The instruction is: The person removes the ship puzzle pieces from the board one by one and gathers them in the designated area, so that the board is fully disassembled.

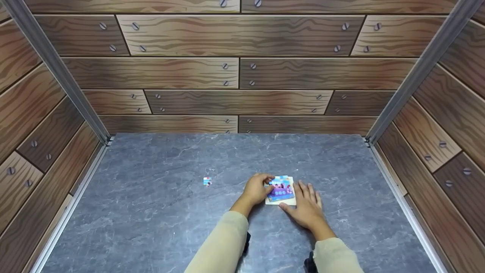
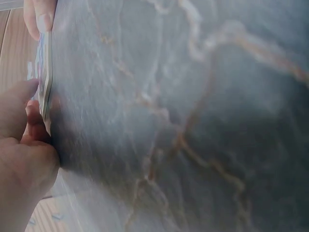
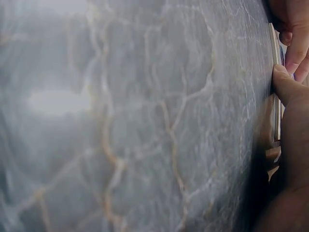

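Observation:
A small jigsaw puzzle [image 1: 281, 192] with a purple, blue and pink picture lies on a pale square board [image 1: 269, 202]. My left hand [image 1: 258, 188] is at its left side, thumb and bent index finger gripping the upper left edge; whether a separate piece is between them is hidden. In the left wrist view, the left thumb [image 2: 29, 89] reaches over the board's edge. My right hand [image 1: 308, 206] rests along the right side, its fingers straight and its thumb touching the bottom edge. From the right wrist, the right thumb [image 3: 284, 79] shows against the board.
One loose puzzle piece [image 1: 207, 181], light blue with red and white, lies on the tabletop to the left. The grey marbled tabletop [image 1: 151, 216] is bounded by wood-patterned walls [image 1: 242, 72] and metal rails [image 1: 68, 79] at the corners.

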`<move>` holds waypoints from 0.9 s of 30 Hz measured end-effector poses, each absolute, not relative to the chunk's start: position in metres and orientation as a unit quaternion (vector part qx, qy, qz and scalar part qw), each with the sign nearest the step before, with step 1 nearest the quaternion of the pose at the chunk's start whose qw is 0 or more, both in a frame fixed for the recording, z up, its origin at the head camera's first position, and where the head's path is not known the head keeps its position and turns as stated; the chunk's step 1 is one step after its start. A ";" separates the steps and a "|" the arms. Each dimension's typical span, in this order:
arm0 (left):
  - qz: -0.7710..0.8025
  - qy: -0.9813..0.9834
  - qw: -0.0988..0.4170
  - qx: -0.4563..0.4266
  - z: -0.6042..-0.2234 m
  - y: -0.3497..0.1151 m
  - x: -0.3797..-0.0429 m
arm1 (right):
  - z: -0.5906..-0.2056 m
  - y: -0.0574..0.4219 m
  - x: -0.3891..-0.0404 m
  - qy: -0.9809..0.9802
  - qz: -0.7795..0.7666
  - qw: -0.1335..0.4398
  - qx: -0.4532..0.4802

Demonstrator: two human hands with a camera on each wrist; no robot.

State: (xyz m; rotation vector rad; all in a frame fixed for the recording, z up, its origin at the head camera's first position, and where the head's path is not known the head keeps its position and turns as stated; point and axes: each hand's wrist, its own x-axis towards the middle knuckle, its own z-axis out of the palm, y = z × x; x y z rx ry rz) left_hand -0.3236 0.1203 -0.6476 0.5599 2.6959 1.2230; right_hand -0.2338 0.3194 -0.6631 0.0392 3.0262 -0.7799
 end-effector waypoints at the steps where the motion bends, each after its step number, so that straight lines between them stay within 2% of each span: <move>1: 0.405 0.893 0.065 0.186 -0.647 0.120 -0.324 | -0.665 0.320 -0.235 0.968 -0.249 0.008 0.011; 5: 0.421 0.885 0.055 0.191 -0.648 0.116 -0.323 | -0.664 0.320 -0.236 0.970 -0.242 0.015 0.014; 13: 0.467 0.852 0.082 0.222 -0.647 0.088 -0.322 | -0.661 0.318 -0.234 0.973 -0.230 0.024 0.020; 17: 0.416 0.868 0.052 0.267 -0.639 0.057 -0.329 | -0.661 0.319 -0.235 0.973 -0.228 0.034 0.021; 21: 0.347 0.897 0.012 0.271 -0.631 0.020 -0.341 | -0.659 0.320 -0.235 0.972 -0.230 0.033 0.020; 27: 0.304 0.920 0.012 0.246 -0.626 -0.020 -0.352 | -0.660 0.318 -0.234 0.970 -0.241 0.020 0.014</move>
